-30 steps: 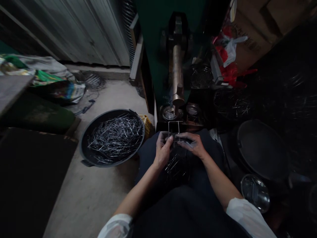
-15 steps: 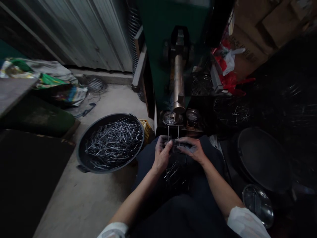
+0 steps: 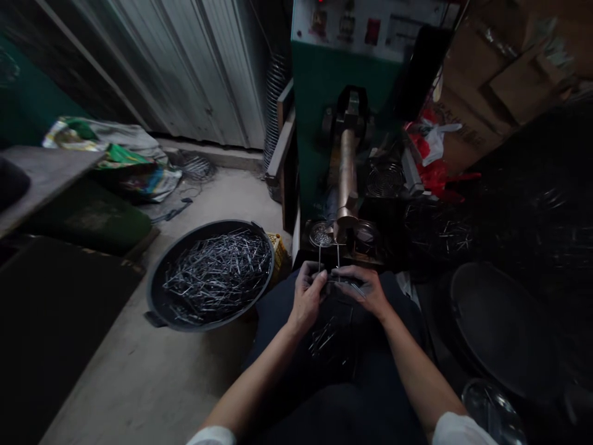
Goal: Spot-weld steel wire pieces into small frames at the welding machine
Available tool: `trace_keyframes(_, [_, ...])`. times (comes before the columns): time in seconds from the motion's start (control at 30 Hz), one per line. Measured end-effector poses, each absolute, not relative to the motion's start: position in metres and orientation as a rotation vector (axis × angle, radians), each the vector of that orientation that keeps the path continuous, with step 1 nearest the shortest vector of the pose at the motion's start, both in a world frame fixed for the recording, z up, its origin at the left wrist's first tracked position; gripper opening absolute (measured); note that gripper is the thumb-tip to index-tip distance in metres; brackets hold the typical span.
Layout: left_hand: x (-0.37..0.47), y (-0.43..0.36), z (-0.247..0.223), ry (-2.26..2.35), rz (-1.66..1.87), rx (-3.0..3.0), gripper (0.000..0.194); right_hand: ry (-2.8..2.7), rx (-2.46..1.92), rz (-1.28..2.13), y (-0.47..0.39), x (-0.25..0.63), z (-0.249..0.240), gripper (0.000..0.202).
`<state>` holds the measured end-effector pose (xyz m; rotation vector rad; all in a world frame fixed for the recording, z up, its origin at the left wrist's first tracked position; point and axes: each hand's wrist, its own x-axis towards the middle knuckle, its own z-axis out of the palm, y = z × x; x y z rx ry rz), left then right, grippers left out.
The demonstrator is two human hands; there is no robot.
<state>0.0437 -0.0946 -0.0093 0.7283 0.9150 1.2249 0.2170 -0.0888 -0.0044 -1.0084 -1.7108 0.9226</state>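
Bent wire piece is held upright between both hands, just in front of the copper electrode tip of the green welding machine, its two legs rising above the fingers with the upper ends close under the tip; whether contact is made cannot be told. Compared with the view a second earlier, the hands and the wire are found in much the same pose over the lap, the closed top of the wire frame now lying nearer the electrode; the camera has been tilted upward, so that the machine's control panel is brought into view. The work is judged to be at the stage of presenting the piece to the tip. The left hand is pinched on the left leg of the wire with thumb and fingertips pressed together; the right hand is laid flatter, fingers closed over the lower part of the wire and a small bundle of loose wires resting on the dark lap. To the left, a black basin filled with cut wires stands on the concrete floor, well apart from the hands, with open floor around it. To the right, room is tight: a dark round pan and a small glass bowl lie near the right forearm, and the machine base closes the space ahead. Two small round cups sit just beside the electrode tip, leaving little lateral clearance.
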Motion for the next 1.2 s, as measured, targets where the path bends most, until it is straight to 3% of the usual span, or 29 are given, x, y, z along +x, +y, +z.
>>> trace_keyframes(0.57, [0.042,-0.083,-0.008,0.939,1.187,0.731,0.033,-1.706,-1.056,0.914,-0.08,0.216,-0.004,0.027])
trace_keyframes(0.73, [0.047,-0.048,-0.001,0.983,1.242,0.873,0.03,-1.574,-1.149,0.779,-0.057,0.221,-0.001,0.026])
trace_keyframes(1.2, [0.058,0.002,-0.001,0.953,1.309,0.819,0.029,-1.485,-1.19,0.855,-0.017,0.223,0.005,0.024])
